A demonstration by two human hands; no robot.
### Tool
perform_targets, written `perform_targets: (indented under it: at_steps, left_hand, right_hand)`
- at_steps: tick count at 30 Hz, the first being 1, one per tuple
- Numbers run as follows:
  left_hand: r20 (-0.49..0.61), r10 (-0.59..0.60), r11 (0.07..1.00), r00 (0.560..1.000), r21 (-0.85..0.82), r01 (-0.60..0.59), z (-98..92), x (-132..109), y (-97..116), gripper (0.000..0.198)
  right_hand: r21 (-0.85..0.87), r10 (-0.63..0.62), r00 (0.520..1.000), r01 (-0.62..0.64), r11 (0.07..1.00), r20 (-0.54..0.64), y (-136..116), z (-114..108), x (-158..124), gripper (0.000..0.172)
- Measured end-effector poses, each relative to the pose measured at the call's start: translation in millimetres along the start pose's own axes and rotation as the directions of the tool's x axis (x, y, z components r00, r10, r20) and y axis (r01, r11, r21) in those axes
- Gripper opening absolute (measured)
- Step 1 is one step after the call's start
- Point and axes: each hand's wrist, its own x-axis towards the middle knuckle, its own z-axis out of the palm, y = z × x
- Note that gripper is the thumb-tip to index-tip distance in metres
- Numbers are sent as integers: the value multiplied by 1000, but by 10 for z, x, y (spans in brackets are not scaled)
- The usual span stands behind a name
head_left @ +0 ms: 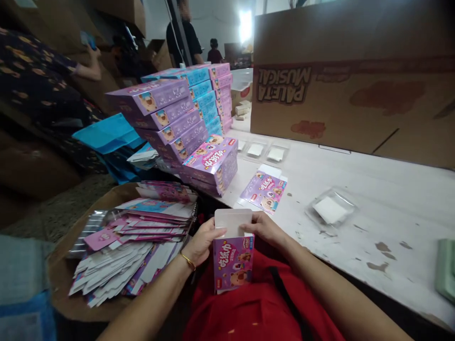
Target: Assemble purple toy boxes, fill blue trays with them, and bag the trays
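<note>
A small purple carton (233,260) with a cartoon print stands upright over my lap, its white top flap (232,220) raised. My left hand (203,242) grips its left side, fingers curled round the upper edge. On the other side my right hand (265,228) holds the carton's top, fingers closed on the flap area. A flat unfolded purple carton (263,191) lies on the white table (377,180) just beyond my hands. A clear plastic tray with a white insert (331,209) rests to the right of it.
Stacks of finished purple and blue boxes (177,118) rise at the left of the table. Flat carton blanks (135,246) fill a brown box at my left. A large cardboard box (351,76) stands behind the table. Two more clear trays (265,151) lie further back. People stand in the background.
</note>
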Motion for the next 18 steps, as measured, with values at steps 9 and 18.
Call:
perform_targets:
  at_steps: [9,18]
  left_hand:
    - [145,344,656,928,670,-348,118,49,-28,42]
    - [198,416,512,887,755,-409,268,129,-68,25]
  right_hand:
    - [-176,-52,998,58,983,35,-73,-188,-309,54]
    - [-542,-360,932,329,773,52,177,-448,-379,33]
